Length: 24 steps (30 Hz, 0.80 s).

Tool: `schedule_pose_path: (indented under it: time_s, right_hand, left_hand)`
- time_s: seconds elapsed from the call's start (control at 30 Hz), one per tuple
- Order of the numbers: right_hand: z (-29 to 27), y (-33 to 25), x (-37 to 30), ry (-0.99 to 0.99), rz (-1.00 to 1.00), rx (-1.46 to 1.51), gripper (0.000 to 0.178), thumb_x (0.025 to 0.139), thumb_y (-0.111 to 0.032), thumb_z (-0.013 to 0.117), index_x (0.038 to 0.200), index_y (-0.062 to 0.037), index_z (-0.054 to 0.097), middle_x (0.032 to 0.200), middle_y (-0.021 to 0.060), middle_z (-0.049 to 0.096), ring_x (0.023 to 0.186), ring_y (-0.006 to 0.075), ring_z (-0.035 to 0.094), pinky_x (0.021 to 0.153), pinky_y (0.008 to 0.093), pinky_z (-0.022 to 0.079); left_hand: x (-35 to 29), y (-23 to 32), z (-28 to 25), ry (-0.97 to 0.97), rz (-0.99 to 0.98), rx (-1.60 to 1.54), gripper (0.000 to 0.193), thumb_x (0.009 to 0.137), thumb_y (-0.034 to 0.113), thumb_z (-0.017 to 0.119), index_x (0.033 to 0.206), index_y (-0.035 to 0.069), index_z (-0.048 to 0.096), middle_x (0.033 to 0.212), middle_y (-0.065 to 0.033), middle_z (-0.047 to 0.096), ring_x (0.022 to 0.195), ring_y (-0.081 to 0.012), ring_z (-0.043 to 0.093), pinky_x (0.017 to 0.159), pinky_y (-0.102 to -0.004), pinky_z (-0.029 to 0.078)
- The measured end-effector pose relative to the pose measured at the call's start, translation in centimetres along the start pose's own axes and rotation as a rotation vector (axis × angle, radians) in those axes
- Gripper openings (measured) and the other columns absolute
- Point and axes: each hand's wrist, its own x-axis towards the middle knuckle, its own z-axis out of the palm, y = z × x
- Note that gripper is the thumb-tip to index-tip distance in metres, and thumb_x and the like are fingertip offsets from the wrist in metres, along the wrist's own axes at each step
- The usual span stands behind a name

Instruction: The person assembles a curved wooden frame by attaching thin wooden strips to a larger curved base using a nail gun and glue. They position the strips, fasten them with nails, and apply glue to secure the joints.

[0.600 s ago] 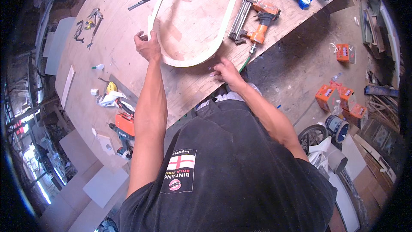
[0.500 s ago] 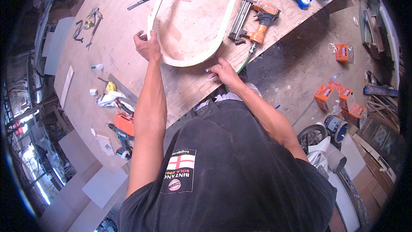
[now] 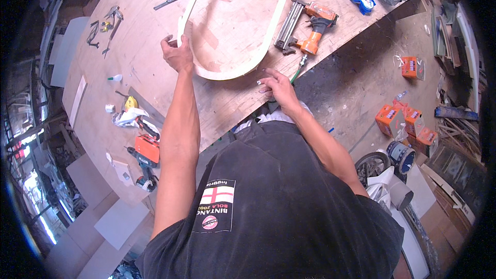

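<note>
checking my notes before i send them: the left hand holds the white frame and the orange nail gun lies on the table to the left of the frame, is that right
Not quite: the nail gun lies on the table to the right of the frame, as the head view shows. The left hand does hold the frame.

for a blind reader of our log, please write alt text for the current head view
A person's left hand holds the side of a pale curved frame at a wooden worktable, while the right hand is near its rounded end. An orange-and-black nail gun with a green hose lies right of the frame.
</note>
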Motion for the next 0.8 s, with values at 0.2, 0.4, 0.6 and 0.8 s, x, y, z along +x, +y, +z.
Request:
schedule_pose_path:
  time_s: [0.2,0.4,0.6,0.8]
  right_hand:
    - [1.2,1.3,1.6,-0.063,0.104,0.377,0.079,0.098,-0.01,0.055,0.162,0.0061,0.012,0.12,0.0182,0.069,0.087,0.0211,0.069,0.072,0.0295,0.056]
    - [0.8,1.8,2.9,-0.136,0.115,0.274,0.086,0.096,-0.007,0.056,0.163,0.0047,0.003,0.116,0.0179,0.069,0.085,0.0216,0.071,0.069,0.0296,0.056]
    - [2.2,1.1,1.2,-0.081,0.107,0.107,0.079,0.096,-0.007,0.056,0.16,0.0082,0.012,0.113,0.0187,0.071,0.086,0.0198,0.072,0.07,0.0291,0.056]
    - [1.1,-0.1,0.3,-0.108,0.052,0.248,0.085,0.097,-0.011,0.057,0.163,0.0058,0.006,0.117,0.0174,0.071,0.087,0.0215,0.071,0.074,0.0315,0.057]
  left_hand:
    - [0.1,-0.3,0.1,0.019,0.034,0.012,0.051,0.079,0.029,0.08,0.115,-0.003,0.063,0.091,-0.0186,0.073,0.082,-0.0318,0.072,0.079,-0.0436,0.057]
    - [0.4,-1.0,0.4,0.019,0.041,-0.006,0.05,0.079,0.029,0.08,0.115,-0.002,0.063,0.09,-0.019,0.073,0.082,-0.0327,0.072,0.079,-0.0443,0.057]
    - [0.3,-1.1,0.5,0.023,0.032,-0.011,0.049,0.079,0.029,0.08,0.115,-0.001,0.064,0.09,-0.019,0.074,0.082,-0.0331,0.072,0.079,-0.0448,0.057]
    - [0.2,-0.6,0.4,0.03,0.039,0.025,0.049,0.08,0.028,0.081,0.115,-0.002,0.064,0.091,-0.0186,0.073,0.083,-0.0324,0.072,0.08,-0.0438,0.057]
